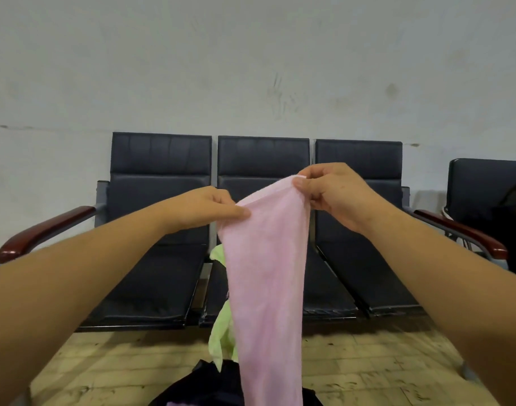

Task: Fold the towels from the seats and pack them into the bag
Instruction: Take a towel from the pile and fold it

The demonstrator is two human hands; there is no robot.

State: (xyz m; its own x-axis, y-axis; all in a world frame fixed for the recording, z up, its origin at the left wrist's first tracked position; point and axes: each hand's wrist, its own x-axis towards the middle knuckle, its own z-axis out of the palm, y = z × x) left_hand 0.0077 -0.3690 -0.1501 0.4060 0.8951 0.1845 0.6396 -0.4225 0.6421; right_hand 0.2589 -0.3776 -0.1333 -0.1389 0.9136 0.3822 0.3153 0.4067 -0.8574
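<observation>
Thumb and curled fingers of the left hand (205, 208) pinch one top corner of the long pale pink terry towel (265, 282), and the right hand (330, 194) pinches the other corner slightly higher, so the cloth hangs narrow between the bare forearms. Behind it a crumpled light green towel (221, 332) spills off the middle dark padded seat (324, 288) toward the black fabric bag (213, 385) on the floor
</observation>
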